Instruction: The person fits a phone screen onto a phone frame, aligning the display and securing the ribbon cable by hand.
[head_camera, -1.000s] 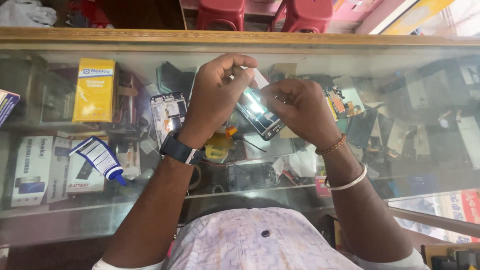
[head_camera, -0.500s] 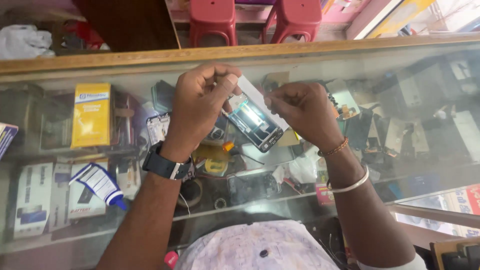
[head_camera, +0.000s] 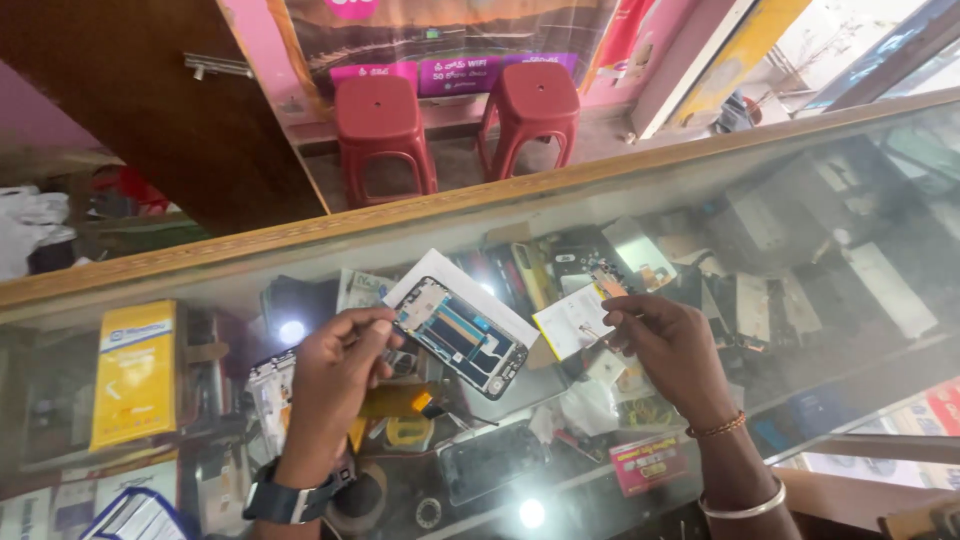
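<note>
An opened phone frame (head_camera: 462, 335) with its circuit parts showing lies on a white sheet (head_camera: 455, 290) on the glass counter top (head_camera: 820, 215). My left hand (head_camera: 335, 385), with a dark watch on the wrist, touches the frame's near left corner with its fingertips. My right hand (head_camera: 672, 352), with a bangle and a bead bracelet, pinches a small white card (head_camera: 572, 320) just right of the frame.
Under the glass lie many phone parts, a yellow box (head_camera: 132, 372) at the left and a pink packet (head_camera: 650, 462). A wooden rim (head_camera: 300, 235) edges the counter's far side. Beyond it stand two red plastic stools (head_camera: 380, 135) and a dark wooden panel (head_camera: 150, 110).
The phone frame, held up between both hands before, now lies on the white sheet. My hands have moved apart, and my right hand now holds the white card. The view has tilted up.
</note>
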